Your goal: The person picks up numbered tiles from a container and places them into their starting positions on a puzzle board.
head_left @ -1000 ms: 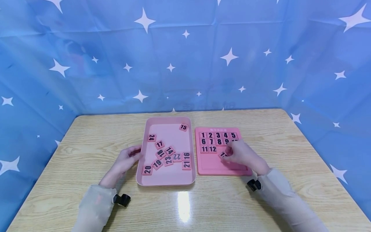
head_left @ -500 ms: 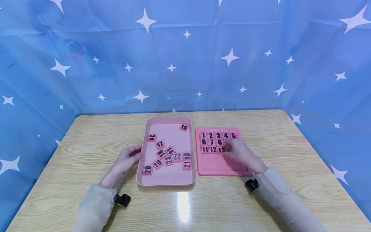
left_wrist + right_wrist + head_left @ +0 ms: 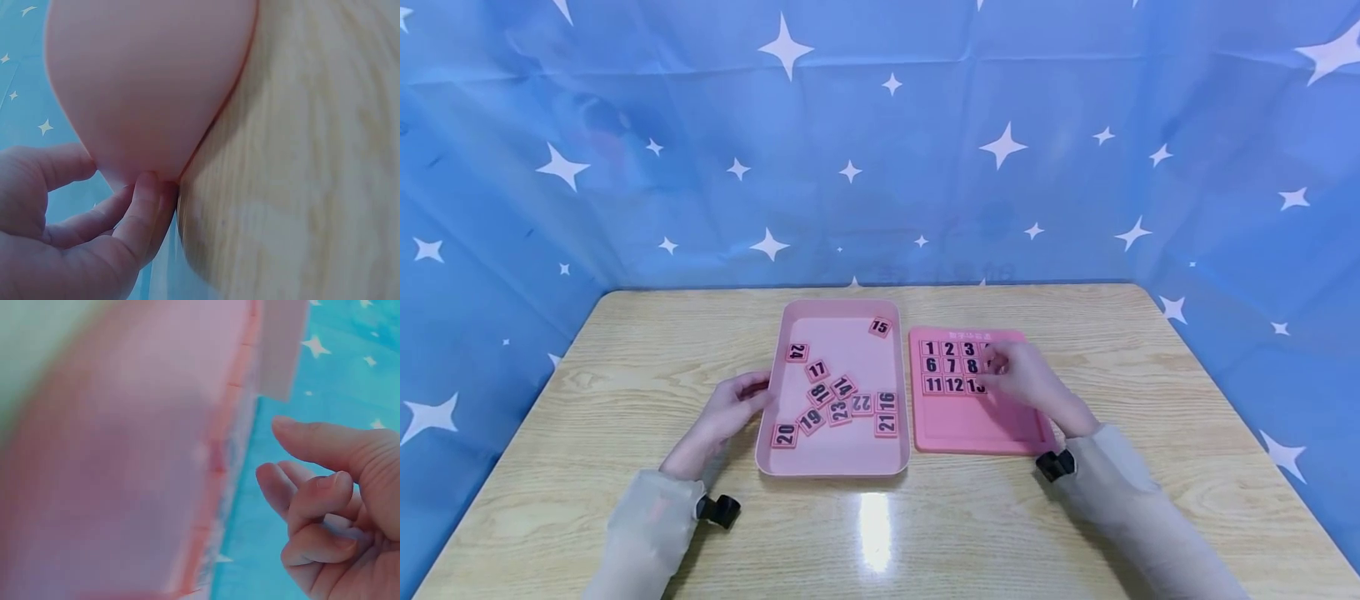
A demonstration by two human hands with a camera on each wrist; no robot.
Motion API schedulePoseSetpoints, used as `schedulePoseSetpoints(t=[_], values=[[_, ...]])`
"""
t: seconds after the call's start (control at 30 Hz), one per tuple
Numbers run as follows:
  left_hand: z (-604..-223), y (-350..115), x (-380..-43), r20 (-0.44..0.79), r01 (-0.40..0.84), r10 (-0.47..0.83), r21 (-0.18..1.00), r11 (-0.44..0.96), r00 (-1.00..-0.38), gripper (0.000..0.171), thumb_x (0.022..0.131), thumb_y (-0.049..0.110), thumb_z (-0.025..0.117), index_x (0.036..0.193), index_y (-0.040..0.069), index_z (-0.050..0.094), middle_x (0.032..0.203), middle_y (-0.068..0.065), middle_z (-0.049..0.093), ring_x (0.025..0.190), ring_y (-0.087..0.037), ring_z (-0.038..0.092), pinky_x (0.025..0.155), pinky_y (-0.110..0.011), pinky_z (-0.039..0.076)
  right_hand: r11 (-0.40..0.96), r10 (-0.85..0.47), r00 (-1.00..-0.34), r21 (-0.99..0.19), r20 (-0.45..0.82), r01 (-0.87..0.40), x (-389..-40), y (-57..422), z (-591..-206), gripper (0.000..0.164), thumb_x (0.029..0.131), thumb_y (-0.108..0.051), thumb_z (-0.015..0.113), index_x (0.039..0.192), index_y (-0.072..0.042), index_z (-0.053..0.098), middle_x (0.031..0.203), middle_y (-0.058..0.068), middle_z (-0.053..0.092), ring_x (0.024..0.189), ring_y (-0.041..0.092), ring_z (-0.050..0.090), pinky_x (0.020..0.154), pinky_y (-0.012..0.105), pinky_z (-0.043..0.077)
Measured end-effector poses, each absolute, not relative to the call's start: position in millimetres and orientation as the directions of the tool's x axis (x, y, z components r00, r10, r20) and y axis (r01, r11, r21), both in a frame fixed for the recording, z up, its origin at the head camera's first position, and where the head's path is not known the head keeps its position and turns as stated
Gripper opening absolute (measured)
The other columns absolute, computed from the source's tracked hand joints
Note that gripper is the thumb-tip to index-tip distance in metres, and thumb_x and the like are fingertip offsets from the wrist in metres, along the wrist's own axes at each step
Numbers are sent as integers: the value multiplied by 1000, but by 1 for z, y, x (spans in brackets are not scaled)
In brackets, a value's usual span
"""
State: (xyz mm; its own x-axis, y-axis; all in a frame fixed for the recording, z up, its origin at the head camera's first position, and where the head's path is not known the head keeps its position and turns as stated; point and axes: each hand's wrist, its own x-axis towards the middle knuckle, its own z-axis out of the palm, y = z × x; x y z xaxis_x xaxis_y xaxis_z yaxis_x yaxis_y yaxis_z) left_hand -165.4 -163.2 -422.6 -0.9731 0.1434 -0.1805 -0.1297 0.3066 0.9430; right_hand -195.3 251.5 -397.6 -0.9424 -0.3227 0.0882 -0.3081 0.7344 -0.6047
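Third row of pink board point(image 3: 985, 425): tile 13 point(image 3: 975, 386), just beside tile 12 point(image 3: 954, 385) and in line with it. Numeral upright, top toward far edge of table point(image 3: 1045, 533); outline roughly square, no clear long axis. Right part hidden by right hand point(image 3: 1028, 377). Thumb and index tips apart, nothing seen between; other fingers loosely bent. Cannot tell whether touching tile.

Left of board: pale tray point(image 3: 872, 454), long axis running away from person, loose tiles point(image 3: 820, 393) inside at many angles. Tile 15 point(image 3: 880, 327) near far right corner, slightly tilted; tile 20 point(image 3: 785, 435) near front left, numeral sideways. At tray's left side: left hand point(image 3: 727, 408), bent fingers and thumb gripping wall. Behind: blue cloth point(image 3: 925, 108), white stars point(image 3: 1002, 146).
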Motion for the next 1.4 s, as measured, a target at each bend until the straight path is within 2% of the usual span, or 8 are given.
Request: schedulePoseSetpoints(t=[0.13,0.3,0.7,0.83,1.03,1.2,1.4], values=[[-422,-163,-165,-178,-129,144,945,301,-973,43,91,2,55,128,-15,44,122,-32,52,106,-32,54,79,-15,47,723,-313,-943,-615,115,-315,-204,237,-381,21,76,-1,73,94,6,64,73,7,63,64,17,56,56,26,49],[-421,-163,-165,-181,-133,150,949,285,-972,43,91,1,54,129,-15,43,122,-32,51,106,-32,54,80,-15,48,711,-318,-944,-636,88,-299,-213,209,-361,25,80,-7,72,101,4,63,78,8,64,65,18,56,57,28,48],[-424,-162,-170,-178,-128,140,943,307,-974,43,90,2,55,128,-14,45,121,-31,53,105,-30,55,81,-17,48,606,-375,-919,-718,121,-341,-234,148,-354,21,81,-11,72,99,-3,66,81,6,65,71,19,58,60,28,48],[-424,-163,-170,-171,-123,137,945,304,-976,42,89,0,54,127,-16,45,120,-31,53,102,-28,56,79,-16,48,565,-423,-899,-744,112,-358,-237,131,-357,21,81,-10,72,99,0,66,82,6,66,74,19,59,63,28,49],[-426,-164,-171,-159,-110,144,948,300,-977,41,90,-1,54,126,-16,46,119,-32,54,101,-26,56,78,-15,47,516,-507,-861,-785,44,-344,-240,112,-370,26,79,-5,73,102,2,64,88,8,66,84,23,60,67,27,49],[-425,-165,-170,-159,-110,148,950,292,-976,41,90,-1,54,126,-16,46,120,-32,53,103,-29,56,80,-16,47,499,-574,-818,-806,-33,-317,-241,99,-381,28,79,-3,72,105,3,64,93,11,66,90,26,59,69,27,48],[-425,-165,-169,-158,-110,151,951,288,-976,41,90,0,54,126,-17,45,119,-32,53,102,-28,56,79,-17,48,540,-600,-788,-796,-137,-273,-240,90,-390,23,82,-5,70,105,-3,66,95,5,65,89,17,59,73,26,49]])
